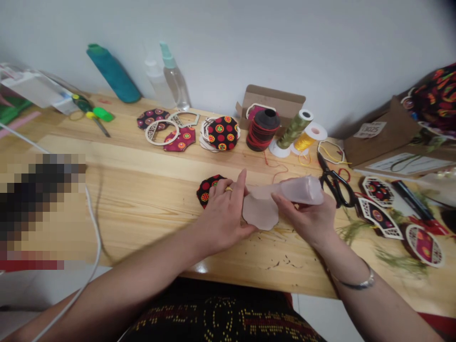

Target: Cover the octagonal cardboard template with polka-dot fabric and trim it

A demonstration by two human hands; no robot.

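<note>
My right hand [311, 221] is wrapped round a translucent squeeze bottle [301, 190], tipped on its side with its narrow end toward the left. Between my hands is a flat grey piece with a scalloped edge [261, 213]; the bottle's narrow end lies across its upper part. My left hand [226, 216] grips this piece by its left edge, thumb below and fingers above. A black patterned fabric piece [208, 187] with red dots lies on the table, partly hidden behind my left fingers. Whether liquid leaves the bottle, I cannot tell.
Thread spools [263, 130], fabric pieces [223, 133] and spray bottles [176, 80] line the wall. Black-handled scissors [337, 183] lie right of my hands, near an open cardboard box [384, 130]. A white cable [93, 213] crosses the left side. Dark scraps [285, 261] dot the front.
</note>
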